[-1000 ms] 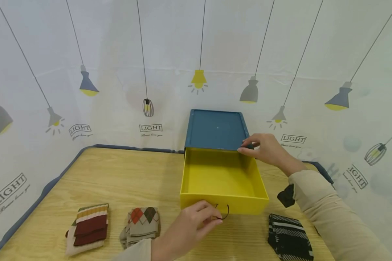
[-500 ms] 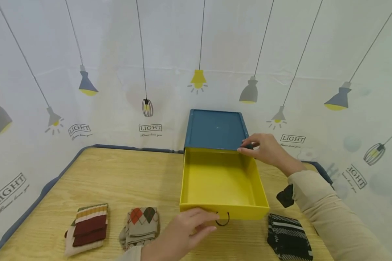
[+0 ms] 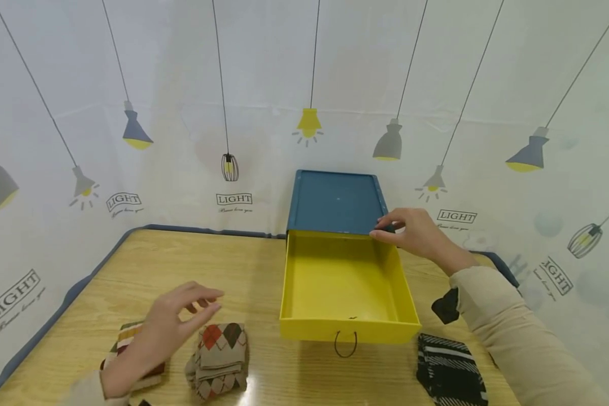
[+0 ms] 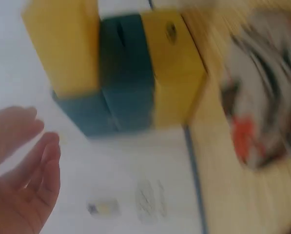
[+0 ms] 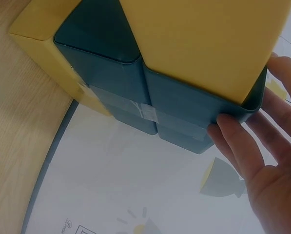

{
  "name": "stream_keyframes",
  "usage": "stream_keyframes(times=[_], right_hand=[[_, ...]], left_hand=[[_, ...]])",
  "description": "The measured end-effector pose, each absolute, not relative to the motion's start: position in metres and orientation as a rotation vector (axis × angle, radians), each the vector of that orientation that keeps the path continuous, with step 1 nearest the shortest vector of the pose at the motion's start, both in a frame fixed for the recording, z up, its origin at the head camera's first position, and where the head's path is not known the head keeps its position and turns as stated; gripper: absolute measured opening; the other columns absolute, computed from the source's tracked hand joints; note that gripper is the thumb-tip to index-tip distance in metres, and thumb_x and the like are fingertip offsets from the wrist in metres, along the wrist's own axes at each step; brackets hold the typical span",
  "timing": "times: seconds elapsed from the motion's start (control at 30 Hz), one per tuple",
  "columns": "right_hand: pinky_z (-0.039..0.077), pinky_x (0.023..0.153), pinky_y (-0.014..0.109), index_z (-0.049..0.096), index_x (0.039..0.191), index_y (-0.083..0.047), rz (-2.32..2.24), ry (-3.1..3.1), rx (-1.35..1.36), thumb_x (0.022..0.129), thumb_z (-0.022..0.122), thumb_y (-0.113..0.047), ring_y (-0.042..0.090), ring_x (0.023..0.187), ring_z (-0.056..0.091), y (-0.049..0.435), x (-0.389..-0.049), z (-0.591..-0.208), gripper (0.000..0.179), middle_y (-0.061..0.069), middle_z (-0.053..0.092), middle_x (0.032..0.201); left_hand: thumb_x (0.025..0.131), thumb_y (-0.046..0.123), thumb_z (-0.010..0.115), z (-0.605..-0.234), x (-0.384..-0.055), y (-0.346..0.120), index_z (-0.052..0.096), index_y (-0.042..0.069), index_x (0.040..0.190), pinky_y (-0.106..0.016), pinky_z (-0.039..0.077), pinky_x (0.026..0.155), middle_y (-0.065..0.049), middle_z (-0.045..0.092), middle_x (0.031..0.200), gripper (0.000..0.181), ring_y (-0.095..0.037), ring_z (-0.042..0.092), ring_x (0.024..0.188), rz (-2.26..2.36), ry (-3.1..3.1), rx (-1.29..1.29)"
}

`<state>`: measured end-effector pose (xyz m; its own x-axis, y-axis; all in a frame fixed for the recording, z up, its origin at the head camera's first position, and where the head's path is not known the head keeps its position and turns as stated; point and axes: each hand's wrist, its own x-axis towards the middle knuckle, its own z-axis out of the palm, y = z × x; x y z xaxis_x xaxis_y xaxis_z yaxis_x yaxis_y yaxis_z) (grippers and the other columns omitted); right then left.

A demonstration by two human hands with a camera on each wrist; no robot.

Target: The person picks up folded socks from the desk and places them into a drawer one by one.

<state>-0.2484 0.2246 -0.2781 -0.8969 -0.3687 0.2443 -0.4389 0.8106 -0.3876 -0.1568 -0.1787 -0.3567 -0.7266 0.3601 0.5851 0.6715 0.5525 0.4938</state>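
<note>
A: Where is the left hand (image 3: 170, 321)?

B: It hangs over the table (image 3: 193, 265), just above the striped socks (image 3: 132, 352) and right beside the diamond-pattern socks (image 3: 220, 355). Its fingers are spread and loose. It holds nothing.

A: And the right hand (image 3: 416, 234)?

B: It rests on the far right corner of the blue box (image 3: 335, 200). The fingers lie bent over the edge, pressing on it. The yellow drawer (image 3: 347, 282) sticks out of the box toward the person, and its black loop handle (image 3: 345, 343) hangs at the front, well apart from both hands.

A: What do the wrist cameras add?

B: The right wrist view shows the fingertips (image 5: 223, 129) on the blue box's corner, and clear tape (image 5: 150, 112) across the blue side. The left wrist view is blurry. It shows an open palm (image 4: 23, 180).

A: Anything else?

B: Black striped socks (image 3: 449, 369) lie by the drawer's right front corner.
</note>
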Motion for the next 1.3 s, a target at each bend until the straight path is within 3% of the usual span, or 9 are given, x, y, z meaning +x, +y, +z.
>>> stream_keyframes(times=[0.17, 0.3, 0.43, 0.63, 0.9, 1.13, 1.3], right_hand=[[0.051, 0.073, 0.041, 0.067, 0.093, -0.002, 0.677, -2.836, 0.636, 0.082, 0.065, -0.026, 0.033, 0.087, 0.060, 0.225, -0.249, -0.278, 0.027, 0.016, 0.061, 0.103], [0.051, 0.072, 0.041, 0.067, 0.093, -0.002, 0.677, -2.833, 0.635, 0.081, 0.065, -0.026, 0.032, 0.086, 0.060, 0.226, -0.250, -0.278, 0.027, 0.017, 0.061, 0.103], [0.051, 0.072, 0.041, 0.067, 0.093, -0.001, 0.674, -2.832, 0.640, 0.081, 0.065, -0.025, 0.032, 0.086, 0.060, 0.225, -0.250, -0.276, 0.027, 0.017, 0.061, 0.102], [0.051, 0.072, 0.040, 0.067, 0.093, -0.001, 0.675, -2.835, 0.635, 0.081, 0.065, -0.024, 0.032, 0.086, 0.060, 0.225, -0.250, -0.276, 0.027, 0.017, 0.061, 0.102], [0.051, 0.071, 0.040, 0.067, 0.093, -0.001, 0.674, -2.833, 0.635, 0.081, 0.065, -0.024, 0.032, 0.086, 0.060, 0.224, -0.250, -0.277, 0.026, 0.017, 0.061, 0.102], [0.051, 0.071, 0.041, 0.067, 0.092, -0.002, 0.679, -2.835, 0.621, 0.081, 0.065, -0.025, 0.032, 0.086, 0.060, 0.226, -0.248, -0.278, 0.026, 0.016, 0.061, 0.102], [0.051, 0.071, 0.040, 0.067, 0.093, -0.002, 0.672, -2.831, 0.630, 0.081, 0.065, -0.025, 0.032, 0.086, 0.061, 0.226, -0.248, -0.280, 0.026, 0.016, 0.061, 0.102]], left_hand=[[0.083, 0.014, 0.062, -0.375, -0.187, -0.242, 0.063, 0.008, 0.107, -0.022, 0.048, 0.055, 0.004, 0.062, 0.085, 0.025, -0.004, 0.055, 0.070, -0.934, -2.642, -0.690], [0.088, 0.021, 0.056, -0.391, -0.203, -0.287, 0.056, 0.005, 0.118, -0.032, 0.049, 0.063, -0.009, 0.061, 0.099, 0.034, -0.018, 0.056, 0.083, -1.049, -2.837, -0.586], [0.091, 0.026, 0.051, -0.406, -0.212, -0.318, 0.048, -0.001, 0.125, -0.043, 0.047, 0.069, -0.024, 0.051, 0.115, 0.043, -0.035, 0.052, 0.095, -1.198, -2.965, -0.479], [0.091, 0.026, 0.051, -0.429, -0.211, -0.341, 0.042, -0.004, 0.129, -0.051, 0.043, 0.075, -0.030, 0.039, 0.127, 0.050, -0.048, 0.038, 0.108, -1.319, -3.088, -0.411], [0.091, 0.023, 0.050, -0.451, -0.210, -0.360, 0.034, -0.011, 0.131, -0.044, 0.047, 0.076, -0.035, 0.036, 0.125, 0.054, -0.044, 0.045, 0.105, -1.563, -3.169, -0.457], [0.089, 0.022, 0.054, -0.448, -0.209, -0.361, 0.032, -0.012, 0.131, -0.055, 0.041, 0.080, -0.038, 0.027, 0.130, 0.058, -0.053, 0.034, 0.111, -1.540, -3.282, -0.515], [0.087, 0.028, 0.056, -0.449, -0.208, -0.358, 0.037, -0.014, 0.126, -0.050, 0.044, 0.079, -0.033, 0.042, 0.120, 0.061, -0.042, 0.046, 0.105, -1.490, -3.346, -0.316]])
